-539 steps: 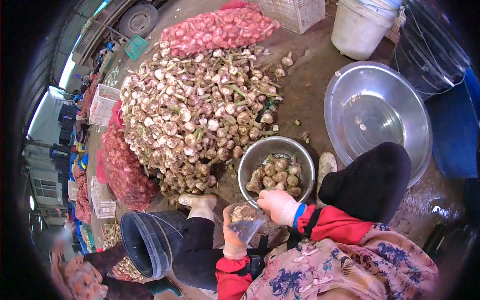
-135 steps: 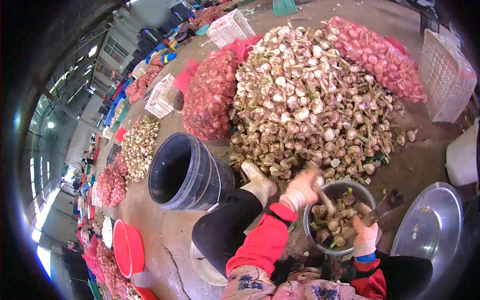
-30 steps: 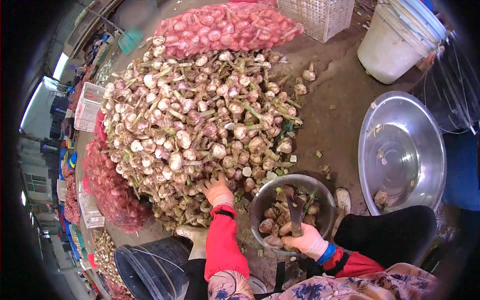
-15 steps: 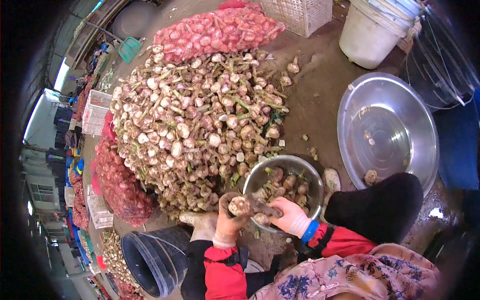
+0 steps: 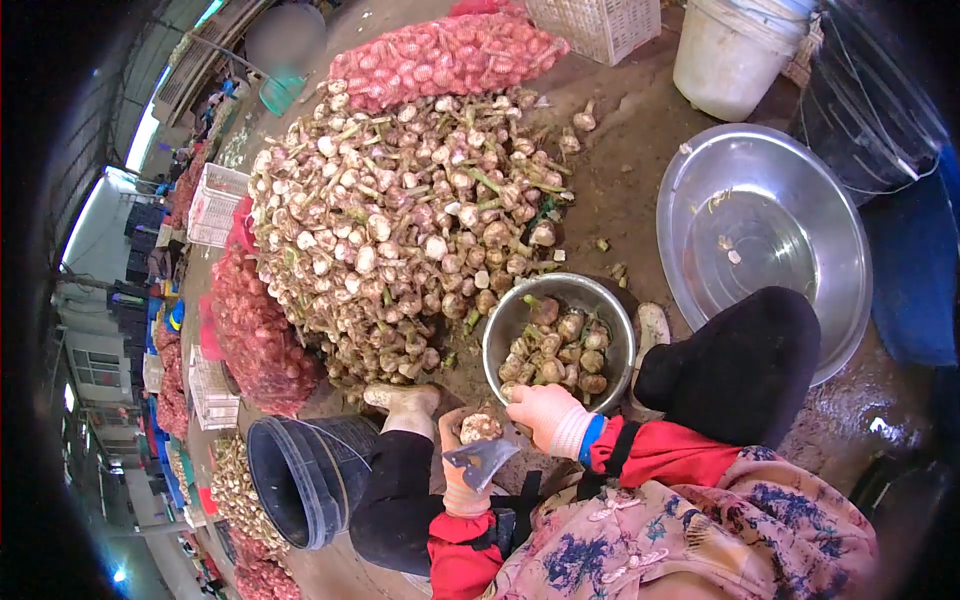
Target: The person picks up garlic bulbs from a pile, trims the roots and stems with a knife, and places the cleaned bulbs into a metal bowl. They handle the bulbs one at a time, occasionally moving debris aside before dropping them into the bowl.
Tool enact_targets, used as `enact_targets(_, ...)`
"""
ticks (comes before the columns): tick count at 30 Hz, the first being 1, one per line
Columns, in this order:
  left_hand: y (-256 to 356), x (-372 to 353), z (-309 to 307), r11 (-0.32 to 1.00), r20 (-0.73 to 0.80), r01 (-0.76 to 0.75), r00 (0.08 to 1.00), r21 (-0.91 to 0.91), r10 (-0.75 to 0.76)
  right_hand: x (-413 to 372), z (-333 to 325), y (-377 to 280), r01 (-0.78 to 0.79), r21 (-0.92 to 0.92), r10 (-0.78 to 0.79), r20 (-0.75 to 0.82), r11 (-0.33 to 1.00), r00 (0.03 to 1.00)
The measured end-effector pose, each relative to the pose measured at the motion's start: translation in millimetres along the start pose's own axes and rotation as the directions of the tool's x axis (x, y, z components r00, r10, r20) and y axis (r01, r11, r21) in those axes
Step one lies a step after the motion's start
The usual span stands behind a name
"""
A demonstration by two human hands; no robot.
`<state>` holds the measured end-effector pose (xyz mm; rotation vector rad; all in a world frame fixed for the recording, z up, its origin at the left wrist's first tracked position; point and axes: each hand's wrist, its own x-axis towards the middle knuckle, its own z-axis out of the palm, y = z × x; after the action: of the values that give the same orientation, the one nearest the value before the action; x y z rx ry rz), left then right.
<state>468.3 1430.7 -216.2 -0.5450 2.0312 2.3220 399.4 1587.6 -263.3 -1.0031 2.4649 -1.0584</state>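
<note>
- While the left hand (image 5: pixel 462 472) sits closest to the body, its grip is curled shut around one garlic bulb (image 5: pixel 480 428), held up in front of the lap.
- Right hand (image 5: pixel 545 418), just beside it: grip closed on the near end of a blade (image 5: pixel 482 462). The flat steel lies just under the bulb; touching or not, cannot tell.
- Change: one second ago the left hand was out in the garlic pile (image 5: pixel 400 200) and the right hand rested with the blade in the small bowl (image 5: pixel 497 335). Half a second ago both met over the bowl's near rim. Now both are drawn in and clear of the bowl.
- Reading: a fresh bulb has come from the pile to the blade, so the cutting work is on this one.
- Small bowl, just beyond the hands: partly filled with bulbs.
- Black bucket (image 5: pixel 330 455), left, beside the boot (image 5: pixel 402 398).
- Pile: behind the bowl, close to its far rim.
- Big basin (image 5: pixel 800 190), right: a few scraps inside.
- Farthest: red net sack (image 5: pixel 440 60), white bucket (image 5: pixel 720 50).
</note>
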Motion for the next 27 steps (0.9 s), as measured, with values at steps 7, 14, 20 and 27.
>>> enact_targets(7, 34.3, -38.7, 15.8, 0.906, 0.130, -0.250, 0.967, 0.342, 0.218, 3.8, 4.1, 83.1, -0.593, 0.305, 0.641, -0.086, 0.745, 0.762)
enact_targets(14, 10.2, -11.5, -16.4, 0.987, -0.230, -0.108, 0.970, -0.119, 0.078, 3.6, 5.4, 24.8, 0.076, 0.401, 0.076, -0.348, 0.913, 0.934)
enact_targets(20, 3.5, -10.3, -4.7, 0.859, -0.098, -0.082, 0.994, -0.506, 0.037, 5.6, 9.8, 7.1, 0.191, 0.271, -0.130, -0.225, 0.943, 0.966)
enact_targets(27, 23.6, -1.7, 30.9, 0.628, 0.055, -0.029, 0.992, -0.778, 0.113, 12.8, 42.1, 69.0, -0.314, 0.513, 0.300, 0.113, 0.799, 0.947)
